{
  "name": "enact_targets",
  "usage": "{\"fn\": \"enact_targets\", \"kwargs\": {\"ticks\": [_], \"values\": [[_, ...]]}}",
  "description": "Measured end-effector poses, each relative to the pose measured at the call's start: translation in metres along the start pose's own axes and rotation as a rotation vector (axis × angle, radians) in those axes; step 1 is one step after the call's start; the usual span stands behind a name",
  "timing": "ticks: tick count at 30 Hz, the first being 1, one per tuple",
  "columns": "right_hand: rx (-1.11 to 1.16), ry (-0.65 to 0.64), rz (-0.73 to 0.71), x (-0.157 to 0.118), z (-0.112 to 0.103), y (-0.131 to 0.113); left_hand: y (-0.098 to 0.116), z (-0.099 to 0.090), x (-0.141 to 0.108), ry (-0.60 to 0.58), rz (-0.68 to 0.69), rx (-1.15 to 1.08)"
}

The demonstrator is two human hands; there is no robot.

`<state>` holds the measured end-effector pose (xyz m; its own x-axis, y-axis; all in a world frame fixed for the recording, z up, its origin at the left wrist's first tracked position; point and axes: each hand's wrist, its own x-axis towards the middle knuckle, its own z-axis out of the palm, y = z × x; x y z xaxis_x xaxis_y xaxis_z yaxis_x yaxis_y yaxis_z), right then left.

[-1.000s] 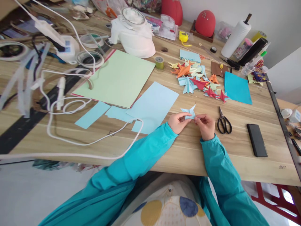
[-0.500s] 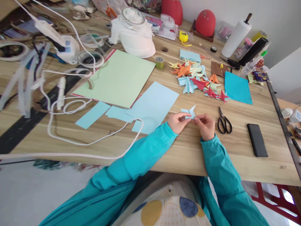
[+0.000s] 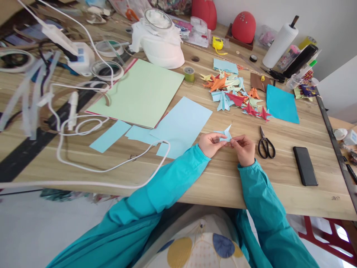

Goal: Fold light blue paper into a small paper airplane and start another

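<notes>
A small light-blue folded paper crane (image 3: 226, 133) is held between my two hands above the table's near side. My left hand (image 3: 211, 144) pinches its left part between thumb and fingers. At its lower right, the fingertips of my right hand (image 3: 243, 149) are pressed together on the paper. One pointed tip sticks up between the hands; my fingers hide the lower folds. Beyond them lies a pile of folded paper cranes (image 3: 235, 99) in orange, red, yellow and blue. Black-handled scissors (image 3: 266, 145) rest just right of my right hand.
A black phone (image 3: 305, 166) lies at the right. Light-blue sheets (image 3: 185, 123) and pale-green sheets (image 3: 142, 93) lie to the left, with a white cable (image 3: 111, 170) looping across. A turquoise square (image 3: 282, 104), a thread spool (image 3: 189, 74) and a white cap-like form (image 3: 161, 48) stand farther back.
The crane's left tip has shifted slightly, showing less beyond my left fingers. Both hands keep almost the same place and grip.
</notes>
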<state>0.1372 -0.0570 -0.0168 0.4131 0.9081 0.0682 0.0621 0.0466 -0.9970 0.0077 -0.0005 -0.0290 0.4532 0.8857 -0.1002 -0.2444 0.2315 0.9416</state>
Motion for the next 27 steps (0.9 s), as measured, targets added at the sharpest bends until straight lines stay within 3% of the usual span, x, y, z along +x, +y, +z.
{"fn": "enact_targets", "kwargs": {"ticks": [20,27], "values": [[0.054,0.016,0.035,0.0036,-0.0056,0.0035,0.0053,-0.0051,0.0019,-0.155,-0.138,-0.164],[0.023,0.005,0.028,0.0028,-0.0045,0.0001,0.0051,-0.0047,0.0027,-0.131,-0.155,-0.158]]}}
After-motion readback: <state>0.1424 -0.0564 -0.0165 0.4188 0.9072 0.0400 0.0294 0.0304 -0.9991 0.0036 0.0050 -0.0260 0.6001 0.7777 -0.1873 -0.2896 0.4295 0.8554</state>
